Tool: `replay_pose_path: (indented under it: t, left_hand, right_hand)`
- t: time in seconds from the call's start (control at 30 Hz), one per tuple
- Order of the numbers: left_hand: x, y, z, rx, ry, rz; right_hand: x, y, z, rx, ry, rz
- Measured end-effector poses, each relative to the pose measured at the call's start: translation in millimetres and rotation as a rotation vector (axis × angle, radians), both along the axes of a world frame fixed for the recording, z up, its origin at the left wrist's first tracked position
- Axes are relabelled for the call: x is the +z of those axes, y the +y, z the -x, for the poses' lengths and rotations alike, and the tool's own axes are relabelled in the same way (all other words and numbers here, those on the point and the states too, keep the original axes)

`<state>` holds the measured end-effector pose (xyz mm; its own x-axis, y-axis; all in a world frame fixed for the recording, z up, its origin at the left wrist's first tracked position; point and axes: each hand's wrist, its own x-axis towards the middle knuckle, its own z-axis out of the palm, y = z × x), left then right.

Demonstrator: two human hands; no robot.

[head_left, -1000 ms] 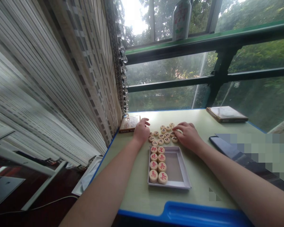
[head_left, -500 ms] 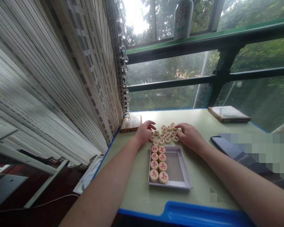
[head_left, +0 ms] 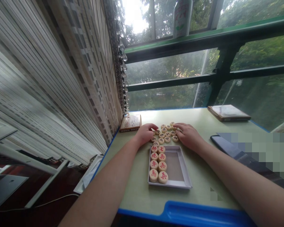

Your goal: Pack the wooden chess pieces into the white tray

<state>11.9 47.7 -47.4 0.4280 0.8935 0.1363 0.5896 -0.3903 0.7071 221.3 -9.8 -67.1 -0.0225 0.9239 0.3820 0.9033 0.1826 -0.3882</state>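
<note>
Eight red-lettered discs (head_left: 162, 166) fill the left part of the white box (head_left: 175, 168), in two columns of four, leaving its right part bare. Just beyond the box, on the bench (head_left: 198, 186), lies a loose cluster of dark-lettered discs (head_left: 167, 139). The left hand (head_left: 146, 134) curves around the cluster's left side, beyond the box's far-left corner, its fingers bent at the outermost discs; the right hand (head_left: 189, 135) sits beyond the far-right corner, fingertips at the cluster's right edge. I cannot tell whether either set of fingers grips a disc or merely touches it. Squeezing from both sides could make one disc ride up over a neighbour and flip, since they lie so close together. One disc sits right by the box's far-left corner, so a push toward the box might jam it against the wall and shift everything. The left forearm runs along the left of the box and could nudge it. Any jolt might slide the red columns, as nothing holds them on the right. Right of the box, the dark device (head_left: 227, 151) lies close to the right forearm, where a careless sweep could knock it.
</note>
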Motion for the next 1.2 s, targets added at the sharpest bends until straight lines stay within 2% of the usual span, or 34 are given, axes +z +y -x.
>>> replay_pose_path:
  t: [0.2,0.4,0.57,0.7,1.0,1.2]
  left_hand:
    - [5.1,-4.4,-1.7,-0.081,0.060,-0.135]
    - [5.6,-7.1,-2.1,-0.071,0.103,-0.172]
    - [4.5,-9.7,-3.1,-0.118,0.036,-0.270]
    - [2.3,-8.7,-3.4,-0.089,0.011,-0.375]
    - [5.9,-11.2,-4.1,-0.152,0.089,-0.377]
    - [4.9,-9.3,-3.7,-0.160,0.082,-0.379]
  right_hand:
    - [0.4,0.5,-0.2,0.003,0.006,0.011]
    - [1.4,-1.3,0.7,-0.004,0.045,-0.044]
    - [2.6,-3.9,2.0,0.023,0.024,-0.048]
    - [2.9,-3.1,1.4,0.032,-0.006,-0.032]
    - [0.9,-3.1,1.7,0.034,-0.014,-0.052]
    - [0.9,-7.7,4.4,0.177,-0.051,-0.081]
